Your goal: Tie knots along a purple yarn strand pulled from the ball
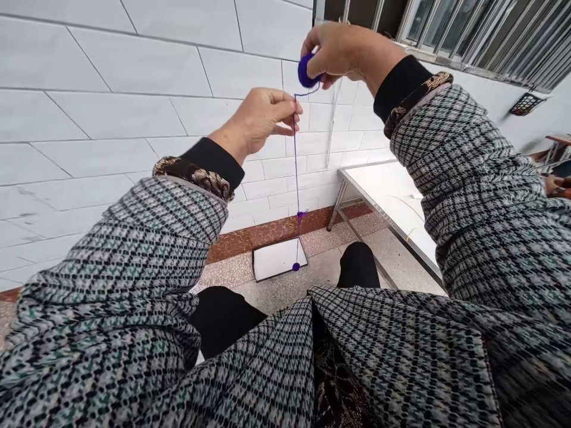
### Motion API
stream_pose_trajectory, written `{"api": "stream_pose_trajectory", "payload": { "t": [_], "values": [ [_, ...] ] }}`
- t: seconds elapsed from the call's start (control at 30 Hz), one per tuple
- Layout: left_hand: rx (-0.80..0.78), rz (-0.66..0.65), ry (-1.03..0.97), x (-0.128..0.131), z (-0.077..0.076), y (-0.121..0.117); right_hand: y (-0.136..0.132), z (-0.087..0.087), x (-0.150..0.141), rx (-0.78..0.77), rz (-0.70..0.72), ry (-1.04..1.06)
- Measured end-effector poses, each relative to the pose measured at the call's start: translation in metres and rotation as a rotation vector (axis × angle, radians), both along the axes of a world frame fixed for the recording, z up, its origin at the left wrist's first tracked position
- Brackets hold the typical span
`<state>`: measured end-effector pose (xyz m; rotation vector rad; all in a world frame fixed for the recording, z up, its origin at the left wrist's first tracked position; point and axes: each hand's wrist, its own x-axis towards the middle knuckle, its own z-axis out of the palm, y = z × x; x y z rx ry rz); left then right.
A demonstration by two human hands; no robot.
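Observation:
Up high, my right hand (341, 52) grips a purple yarn ball (307, 70) between thumb and fingers. A loose strand runs from it to my left hand (267, 116), whose thumb and forefinger pinch the purple yarn (295, 160). Below that pinch the yarn hangs straight down. A small purple tangle (300, 214) sits partway along it. Near the strand's lower end is a small dark purple ball (295, 267), seen over a white box (276, 259) by the wall; I cannot tell whether it touches the box.
A white-topped table with metal legs (379, 178) stands at the right, a thin yellow strand on it. White wall tiles (134, 119) rise close in front. Metal window bars (450, 30) and a small dark basket (526, 103) are at upper right. Part of another person's hand (555, 185) shows at the right edge.

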<state>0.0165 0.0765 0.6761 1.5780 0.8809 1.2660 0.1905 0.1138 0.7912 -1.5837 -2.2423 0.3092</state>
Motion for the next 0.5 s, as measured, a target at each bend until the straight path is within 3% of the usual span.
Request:
{"api": "stream_pose_trajectory", "payload": {
  "t": [0.1,0.2,0.33,0.43,0.5],
  "values": [
    [0.011,-0.02,-0.073,-0.008,0.009,0.0,-0.002,-0.001,0.007,-0.248,0.113,-0.176],
    [0.032,-0.068,-0.109,-0.013,0.011,0.006,-0.003,-0.005,0.013,-0.475,0.298,-0.043],
    [0.054,-0.191,-0.144,-0.013,0.006,0.014,-0.015,-0.009,0.013,-0.502,0.497,0.44],
    [0.047,-0.216,-0.224,-0.01,0.001,0.014,-0.03,-0.01,-0.001,-0.454,0.396,0.883],
    [0.037,-0.17,-0.268,-0.007,-0.004,0.011,-0.037,-0.011,-0.015,-0.393,0.28,1.045]
  ]
}}
